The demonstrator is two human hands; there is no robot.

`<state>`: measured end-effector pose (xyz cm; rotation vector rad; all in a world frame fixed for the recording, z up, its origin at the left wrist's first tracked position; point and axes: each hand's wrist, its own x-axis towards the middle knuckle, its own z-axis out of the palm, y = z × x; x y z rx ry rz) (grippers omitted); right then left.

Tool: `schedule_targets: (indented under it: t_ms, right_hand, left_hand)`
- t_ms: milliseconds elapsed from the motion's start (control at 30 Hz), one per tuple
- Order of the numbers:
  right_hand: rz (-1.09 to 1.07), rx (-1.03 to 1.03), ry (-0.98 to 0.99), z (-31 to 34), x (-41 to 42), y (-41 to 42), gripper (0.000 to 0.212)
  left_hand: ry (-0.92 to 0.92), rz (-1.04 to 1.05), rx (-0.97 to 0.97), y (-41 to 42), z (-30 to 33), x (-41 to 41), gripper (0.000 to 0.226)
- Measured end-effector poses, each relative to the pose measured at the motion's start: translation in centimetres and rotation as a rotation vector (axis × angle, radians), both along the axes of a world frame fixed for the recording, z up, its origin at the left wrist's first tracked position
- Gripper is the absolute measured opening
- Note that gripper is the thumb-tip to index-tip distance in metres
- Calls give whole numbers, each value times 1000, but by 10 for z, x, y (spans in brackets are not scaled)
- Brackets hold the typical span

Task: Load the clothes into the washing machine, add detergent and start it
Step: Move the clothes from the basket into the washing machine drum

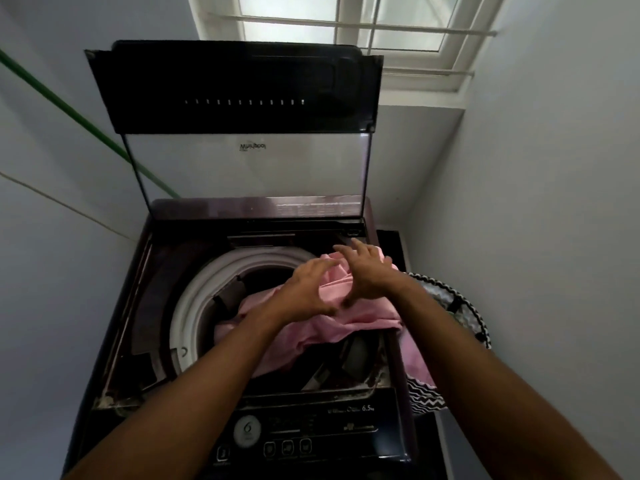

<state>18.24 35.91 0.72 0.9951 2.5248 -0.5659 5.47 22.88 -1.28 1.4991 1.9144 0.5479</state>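
Hovering with loosely spread fingers, the left hand (pixel 306 292) and right hand (pixel 367 271) are gripping nothing; beneath them, a pink cloth garment (pixel 311 336) is draping over the white plastic drum rim (pixel 194 296).

- We see a pink cloth (pixel 349 308), soft and matt, lying creased.
- The washing machine's (pixel 349 419) body looks like dark glossy plastic.
- Its lid (pixel 249 168) has a clear, smooth pane.
- The drum rim (pixel 194 299) is white, smooth plastic.
- The basket (pixel 479 318) looks woven.
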Motion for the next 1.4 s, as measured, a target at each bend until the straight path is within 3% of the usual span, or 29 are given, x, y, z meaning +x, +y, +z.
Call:
schedule_targets:
  t_ms: [100,200,367,500,600,667,800,867,1033,1100,1167,1267,1400]
  right_hand:
    - [-30,-91,-66,-10,37,23,150]
    - [-128,-306,-8,-20,73,40,154]
    - [-308,-631,170,-29,112,50,121]
    - [-200,-500,130,-40,114,45,132]
    - [-217,-406,234,-65,110,39,126]
    - [-250,-366,286,-87,109,39,111]
    - [-280,-230,239,-72,106,32,44]
    - [-276,-174,189,-69,108,34,26]
    - [-285,-150,98,-40,110,38,24]
    - [-299,-159,72,-15,107,39,13]
    - [-291,-188,67,11,100,39,17]
    - [-271,-235,100,45,81,38,22]
    - [-242,-192,186,76,48,30,14]
  left_hand:
    - [60,-133,75,26,9,33,109]
    - [114,-201,44,47,10,61,114]
    - [215,-242,-62,67,10,87,118]
    - [355,-236,-85,76,13,94,115]
    - [386,-235,-134,82,12,96,114]
    - [404,-242,-146,85,12,97,113]
    - [423,-251,-151,86,12,97,114]
    - [408,-246,-156,86,11,96,120]
    - [307,-243,-147,80,16,90,119]
    - [258,-234,-138,79,19,88,112]
    - [177,-217,-111,77,26,84,100]
    - [49,-105,-27,71,37,76,72]
    - [-24,86,73,56,52,54,64]
